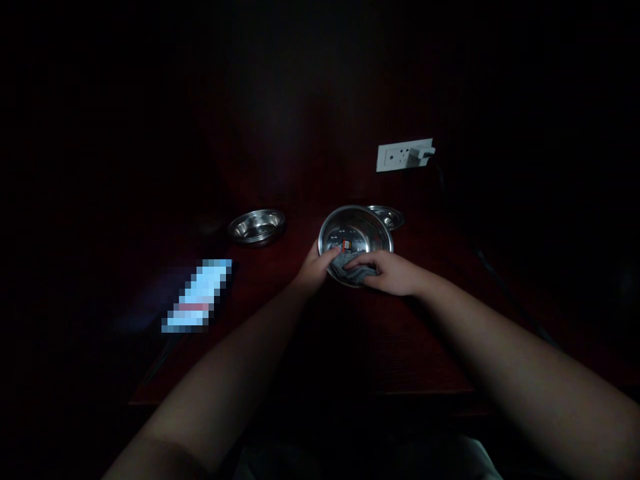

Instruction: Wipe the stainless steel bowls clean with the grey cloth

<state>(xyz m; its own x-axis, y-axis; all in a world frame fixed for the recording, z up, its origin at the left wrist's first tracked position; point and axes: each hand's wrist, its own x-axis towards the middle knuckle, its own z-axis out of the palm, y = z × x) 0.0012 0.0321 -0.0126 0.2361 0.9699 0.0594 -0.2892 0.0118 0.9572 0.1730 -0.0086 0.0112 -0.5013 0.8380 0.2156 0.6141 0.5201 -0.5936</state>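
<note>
A shiny steel bowl [356, 223] is tilted toward me above the dark red table. My left hand [315, 267] grips its left rim, thumb inside and the other fingers hidden behind. Inside the bowl lies a grey cloth [345, 265], pressed against the lower wall by my right hand [393, 272], whose fingers are bent over it. A small orange and white label [347, 245] shows just above the cloth; I cannot tell whether it is on the bowl or the cloth.
Another steel bowl [257, 228] stands at the back left of the table [420, 360]. Behind the held bowl is a shallow steel dish or lid [390, 217]. A lit, blurred-out screen [200, 297] lies left. A wall socket [400, 156] holds a plug.
</note>
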